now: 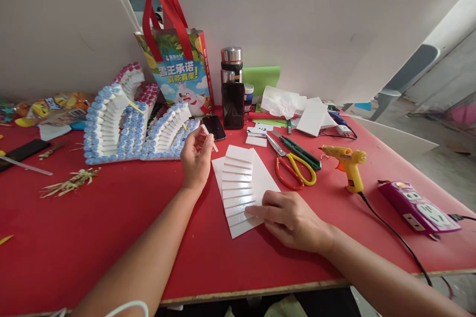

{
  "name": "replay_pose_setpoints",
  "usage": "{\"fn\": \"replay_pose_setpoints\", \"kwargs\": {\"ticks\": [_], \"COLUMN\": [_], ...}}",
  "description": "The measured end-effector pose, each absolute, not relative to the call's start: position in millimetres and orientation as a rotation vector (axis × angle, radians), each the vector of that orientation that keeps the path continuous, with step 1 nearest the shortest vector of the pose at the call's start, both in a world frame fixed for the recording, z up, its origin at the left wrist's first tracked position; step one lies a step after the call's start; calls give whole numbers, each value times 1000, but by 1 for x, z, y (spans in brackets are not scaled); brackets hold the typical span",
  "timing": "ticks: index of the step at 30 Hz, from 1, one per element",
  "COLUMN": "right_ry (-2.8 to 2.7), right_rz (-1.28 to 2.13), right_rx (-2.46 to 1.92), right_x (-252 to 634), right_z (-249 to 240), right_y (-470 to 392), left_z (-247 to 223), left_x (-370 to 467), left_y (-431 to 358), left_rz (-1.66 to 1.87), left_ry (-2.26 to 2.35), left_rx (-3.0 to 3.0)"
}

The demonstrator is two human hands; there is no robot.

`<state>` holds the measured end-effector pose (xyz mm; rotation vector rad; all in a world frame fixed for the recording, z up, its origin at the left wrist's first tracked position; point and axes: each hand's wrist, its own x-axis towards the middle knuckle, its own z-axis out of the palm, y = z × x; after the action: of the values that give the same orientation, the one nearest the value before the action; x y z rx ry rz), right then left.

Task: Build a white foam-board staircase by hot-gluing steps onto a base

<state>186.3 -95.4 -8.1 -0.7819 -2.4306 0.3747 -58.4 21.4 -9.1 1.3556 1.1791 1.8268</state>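
Note:
My left hand [198,157] is closed on a thin white strip [210,138], held up off the red table. Beside it, a stepped white piece made of overlapping strips [238,185] rests on a flat white board [265,173]. The index finger of my right hand [292,218] touches the lower right edge of the stepped piece; the other fingers are curled, and nothing shows in them. Blue-and-white fan-shaped pieces [107,124] stand at the left behind my left hand.
Scissors [293,168], a green cutter [299,151], a yellow glue gun [347,161] and a purple power strip [422,208] lie to the right. Behind are a phone [214,128], an upright black phone [233,105], a steel flask [231,62] and a bag [178,69].

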Motion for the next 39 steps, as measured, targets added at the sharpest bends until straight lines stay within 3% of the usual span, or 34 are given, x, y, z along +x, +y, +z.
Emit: {"fn": "replay_pose_setpoints", "kwargs": {"ticks": [23, 39], "right_ry": [-2366, -2287], "right_rz": [267, 300], "right_rx": [-729, -755], "right_x": [178, 178], "right_z": [16, -3], "right_y": [-67, -55], "left_z": [-8, -10], "left_x": [-57, -57], "left_y": [16, 18], "left_rz": [1828, 1822], "left_ry": [1214, 1226], "left_rx": [1319, 1325]}}
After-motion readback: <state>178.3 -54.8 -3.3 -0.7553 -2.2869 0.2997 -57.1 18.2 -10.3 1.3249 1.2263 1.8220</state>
